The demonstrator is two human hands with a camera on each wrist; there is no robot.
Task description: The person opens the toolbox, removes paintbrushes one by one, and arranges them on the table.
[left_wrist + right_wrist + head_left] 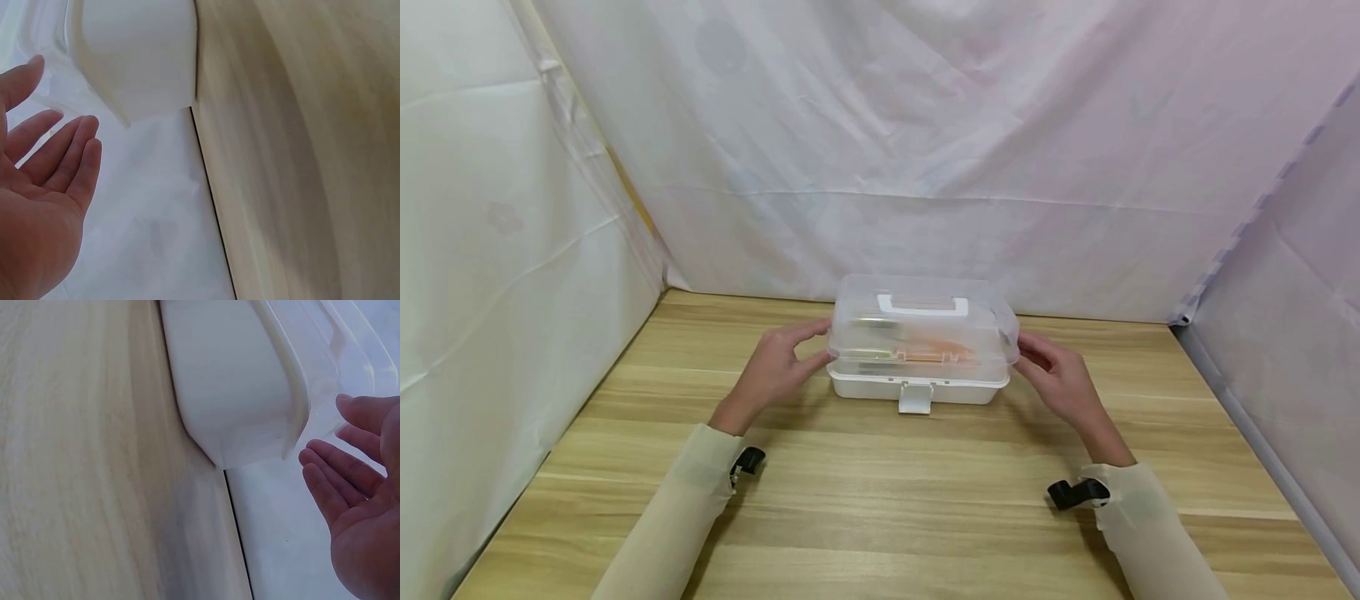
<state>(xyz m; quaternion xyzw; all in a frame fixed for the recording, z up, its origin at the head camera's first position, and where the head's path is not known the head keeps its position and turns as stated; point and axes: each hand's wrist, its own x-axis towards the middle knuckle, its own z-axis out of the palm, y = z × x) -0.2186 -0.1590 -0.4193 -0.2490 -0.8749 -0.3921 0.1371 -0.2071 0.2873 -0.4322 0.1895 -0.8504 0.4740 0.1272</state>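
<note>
A storage box with a clear lid (917, 292) and a white base (865, 388) stands near the back of the table. Its front latch (915, 398) hangs unfastened, and the lid sits slightly raised above the base's rim. Orange and greenish contents show blurred through the plastic. At the lid's left end, my left hand (778, 362) touches it with thumb and forefinger apart. My right hand (1056, 375) is at the right end in much the same pose. Both wrist views show the other fingers nearly straight, beside the white base (140, 56).
A white handle (923, 310) lies on top of the lid. The wood-grain table (880, 500) stretches in front of the box. White cloth (925, 233) hangs close behind it, with more cloth at the left and right sides.
</note>
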